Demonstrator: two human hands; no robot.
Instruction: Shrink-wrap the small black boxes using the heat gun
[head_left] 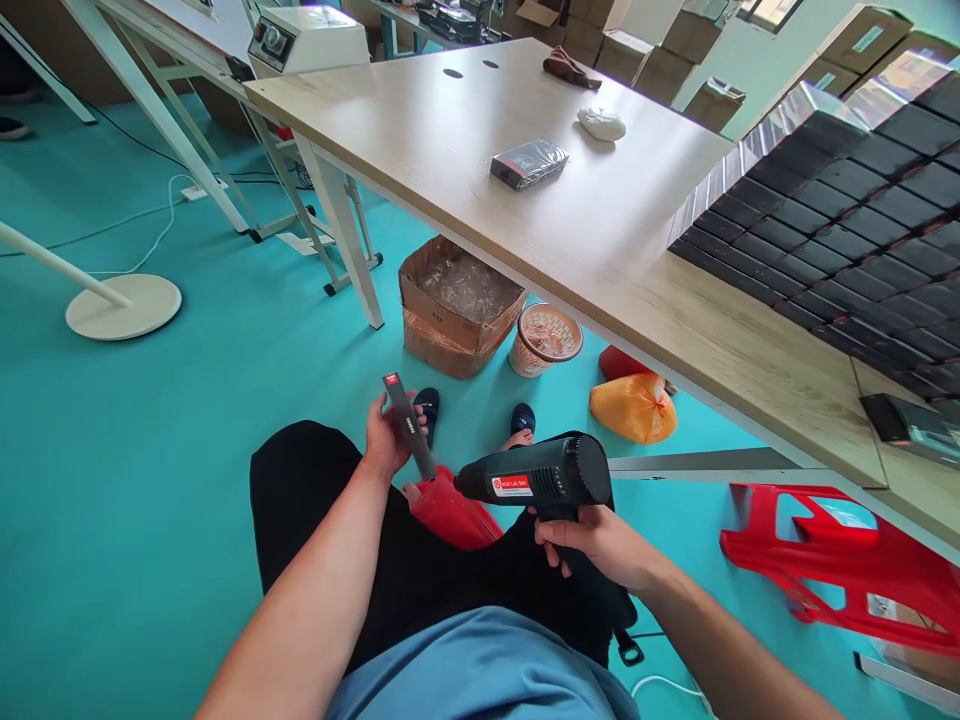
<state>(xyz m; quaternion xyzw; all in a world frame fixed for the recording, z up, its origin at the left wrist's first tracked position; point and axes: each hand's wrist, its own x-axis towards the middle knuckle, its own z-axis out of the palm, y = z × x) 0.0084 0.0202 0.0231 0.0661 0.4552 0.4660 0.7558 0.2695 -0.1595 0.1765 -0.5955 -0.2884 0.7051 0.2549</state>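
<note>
Left hand (390, 435) pinches a slim box (410, 425); right hand (589, 543) wraps the heat gun (536, 475), lower centre of frame

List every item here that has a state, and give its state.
Slim box: held in left hand, tilted
Heat gun: held in right hand; on or off, cannot tell
Cardboard box: open, clear film inside
Basket: open, holding scraps
Orange bag: gathered closed
Table pack: film-wrapped, lying flat
Dark boxes: stacked

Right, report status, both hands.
Left hand: gripping slim dark box. Right hand: holding heat gun, nozzle towards box. Nothing visible between nozzle and box.
</note>
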